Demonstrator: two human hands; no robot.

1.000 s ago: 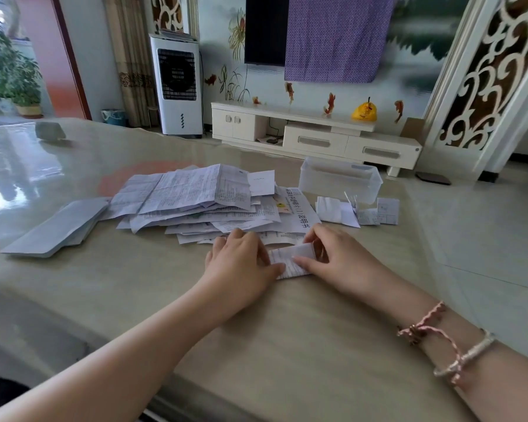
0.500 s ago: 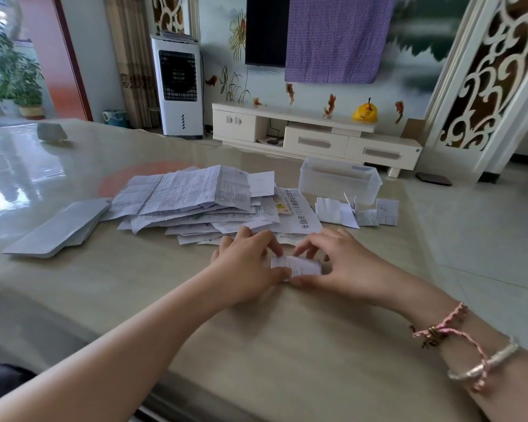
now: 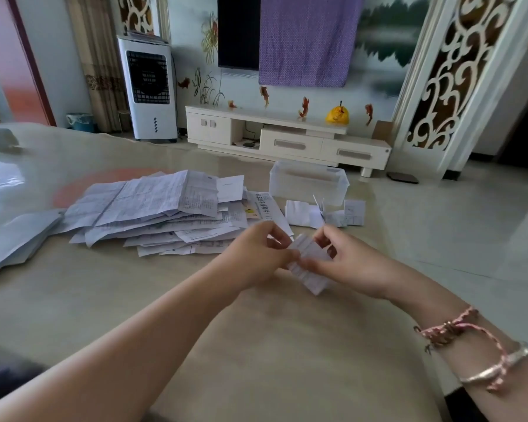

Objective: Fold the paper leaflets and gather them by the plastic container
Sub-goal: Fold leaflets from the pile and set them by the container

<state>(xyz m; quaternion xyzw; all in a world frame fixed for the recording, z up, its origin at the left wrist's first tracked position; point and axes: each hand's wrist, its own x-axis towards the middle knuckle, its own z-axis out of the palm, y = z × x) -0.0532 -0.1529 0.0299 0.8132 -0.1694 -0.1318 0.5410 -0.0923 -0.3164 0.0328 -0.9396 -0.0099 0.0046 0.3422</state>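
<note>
A small folded leaflet [image 3: 308, 263] is lifted off the beige table [image 3: 256, 345], tilted, between both hands. My left hand [image 3: 256, 254] pinches its left edge and my right hand [image 3: 348, 260] pinches its right side. A loose pile of unfolded printed leaflets [image 3: 159, 208] lies spread behind my left hand. The clear plastic container [image 3: 308, 181] stands at the far right of the table, with several small folded leaflets [image 3: 326, 213] lying in front of it.
A stack of grey sheets [image 3: 16, 239] lies at the left of the table. The table's right edge drops to a tiled floor [image 3: 454, 223]. A white TV cabinet [image 3: 287, 138] and a white air cooler [image 3: 148, 86] stand beyond the table.
The folded leaflet was pressed flat on the table under both hands; now both hands have raised it off the surface and turned it at an angle.
</note>
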